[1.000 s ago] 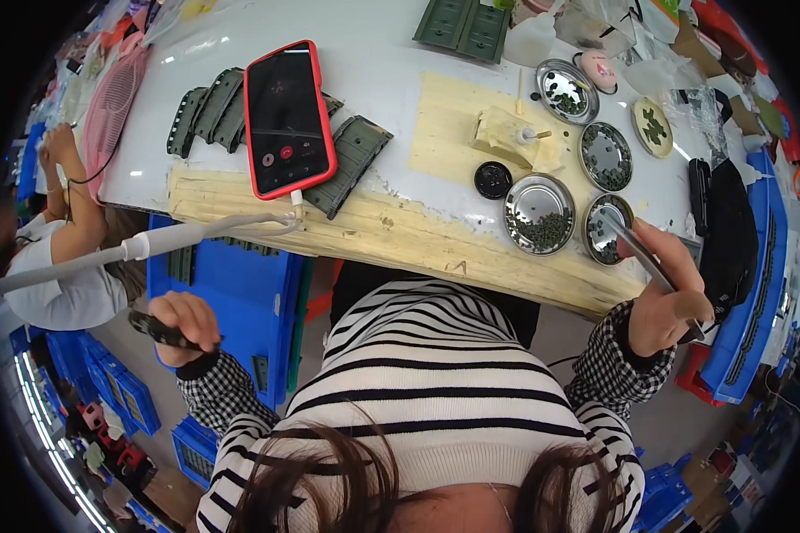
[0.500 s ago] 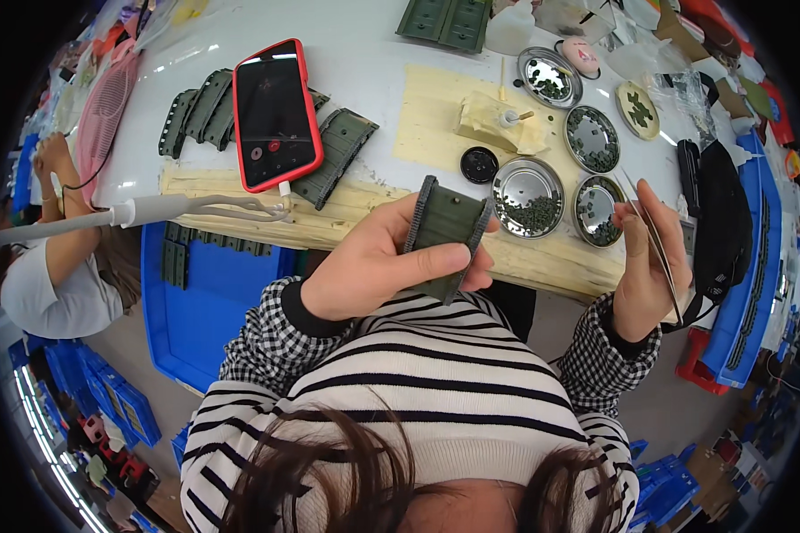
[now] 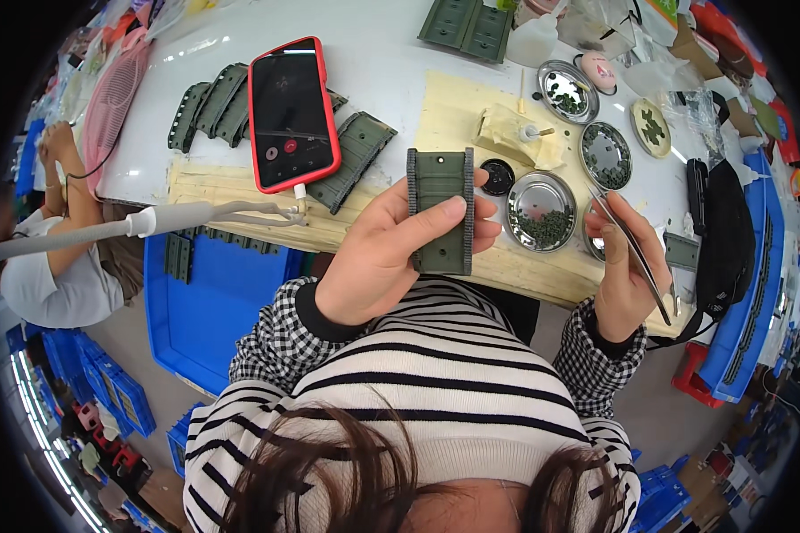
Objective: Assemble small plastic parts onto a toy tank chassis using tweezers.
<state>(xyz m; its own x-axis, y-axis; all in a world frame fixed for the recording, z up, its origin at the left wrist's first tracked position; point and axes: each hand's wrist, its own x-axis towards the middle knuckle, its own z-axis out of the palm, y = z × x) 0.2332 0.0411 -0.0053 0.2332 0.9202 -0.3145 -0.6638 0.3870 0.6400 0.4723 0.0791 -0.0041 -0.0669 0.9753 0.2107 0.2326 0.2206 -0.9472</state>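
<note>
My left hand (image 3: 373, 253) is closed around a dark green ribbed plastic piece (image 3: 441, 182), its thumb pressed across the front face. The piece stands nearly upright over the table's front edge. In my right hand (image 3: 629, 266) is a pair of metal tweezers (image 3: 642, 266), held slantwise with the tips toward the dishes. Close by are round metal dishes of small dark green bits: one dish (image 3: 517, 233) left of the right hand, another dish (image 3: 585, 178) beyond it. A third dish is partly hidden behind the right hand's fingers. A small black round cap (image 3: 498, 177) sits behind the held piece.
A phone in a red case (image 3: 336, 147) stands on a grey cable holder (image 3: 173, 218), among more green panels (image 3: 357, 155). Farther back are a yellowish block (image 3: 507, 135) and a pale dish (image 3: 636, 115). A blue tray (image 3: 213, 311) lies below the table; another person's arms (image 3: 73, 182) are at left.
The green piece has been turned more upright and raised slightly by my left hand. My right hand with the tweezers has shifted a little left. The whole view has shifted slightly.
</note>
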